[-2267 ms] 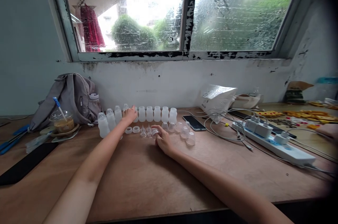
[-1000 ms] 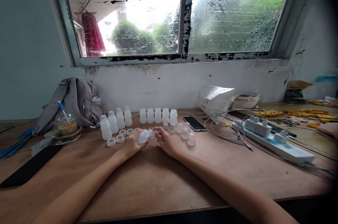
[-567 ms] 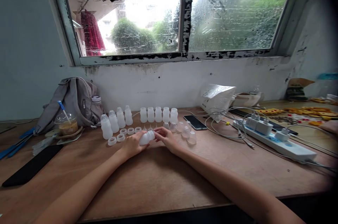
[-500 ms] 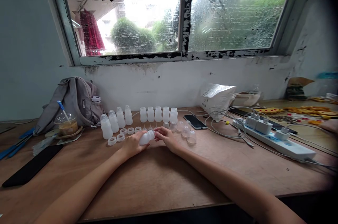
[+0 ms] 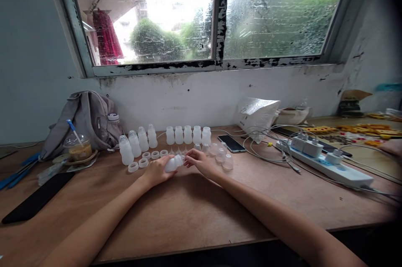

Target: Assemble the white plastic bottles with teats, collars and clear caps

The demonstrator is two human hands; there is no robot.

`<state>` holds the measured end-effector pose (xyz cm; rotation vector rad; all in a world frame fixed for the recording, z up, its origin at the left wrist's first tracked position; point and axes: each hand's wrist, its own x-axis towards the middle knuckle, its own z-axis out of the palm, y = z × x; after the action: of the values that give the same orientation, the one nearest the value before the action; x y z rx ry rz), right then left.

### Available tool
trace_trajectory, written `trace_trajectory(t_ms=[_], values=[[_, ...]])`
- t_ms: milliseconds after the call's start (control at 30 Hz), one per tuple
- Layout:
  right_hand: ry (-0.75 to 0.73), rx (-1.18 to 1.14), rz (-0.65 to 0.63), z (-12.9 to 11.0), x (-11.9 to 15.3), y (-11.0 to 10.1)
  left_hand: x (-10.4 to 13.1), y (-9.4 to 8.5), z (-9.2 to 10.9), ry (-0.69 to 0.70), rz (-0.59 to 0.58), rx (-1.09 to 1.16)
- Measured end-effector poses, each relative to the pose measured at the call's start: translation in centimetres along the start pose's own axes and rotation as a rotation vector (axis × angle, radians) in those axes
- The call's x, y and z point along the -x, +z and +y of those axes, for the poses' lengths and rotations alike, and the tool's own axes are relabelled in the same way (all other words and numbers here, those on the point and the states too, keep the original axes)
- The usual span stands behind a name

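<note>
My left hand point(image 5: 157, 170) is wrapped round a small frosted bottle point(image 5: 171, 164), tilted with its neck to the right. At that neck, the fingers of my right hand point(image 5: 197, 161) are bent together round the bottle's top end; what they pinch is too small to make out. White rings point(image 5: 133, 167) lie in front of capped bottles point(image 5: 126, 150) on the left. Several open bottles point(image 5: 187, 134) stand in a row behind my hands. Clear nipples point(image 5: 178, 151) stand just beyond the held bottle, and clear domed caps point(image 5: 228, 162) sit to the right of my right hand.
A phone point(image 5: 231, 143), looped cables and a white power strip point(image 5: 326, 164) lie on the right. On the left are a grey backpack point(image 5: 84, 120), an iced drink point(image 5: 80, 149) and a black flat case point(image 5: 39, 195). Part of another person's hand point(image 5: 392, 146) shows at the right edge.
The view has shifted slightly. My right fingers have moved a little at the bottle's neck, while my left hand keeps its hold.
</note>
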<state>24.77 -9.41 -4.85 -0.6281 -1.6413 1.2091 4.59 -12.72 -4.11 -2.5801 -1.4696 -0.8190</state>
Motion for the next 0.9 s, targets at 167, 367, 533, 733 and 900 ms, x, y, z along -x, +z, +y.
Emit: trace_trajectory(t_ms=[167, 367, 533, 733, 900], values=[[-0.013, 0.066, -0.019, -0.1, 0.1, 0.0, 0.1, -0.1, 0.1, 0.013, 0.007, -0.011], [-0.015, 0.155, -0.033, -0.6, 0.4, -0.1, 0.2, -0.4, 0.4, -0.016, -0.013, 0.001], [-0.046, 0.252, -0.043, -0.9, 0.6, 0.0, 0.3, -1.5, 0.5, -0.009, -0.112, 0.115], [-0.048, 0.227, -0.091, -0.9, 0.7, 0.2, 0.3, -2.6, 0.6, -0.031, -0.212, 0.302], [-0.047, 0.15, -0.098, -1.0, 0.4, 0.2, 0.0, -2.6, 0.4, -0.094, -0.254, 0.387]])
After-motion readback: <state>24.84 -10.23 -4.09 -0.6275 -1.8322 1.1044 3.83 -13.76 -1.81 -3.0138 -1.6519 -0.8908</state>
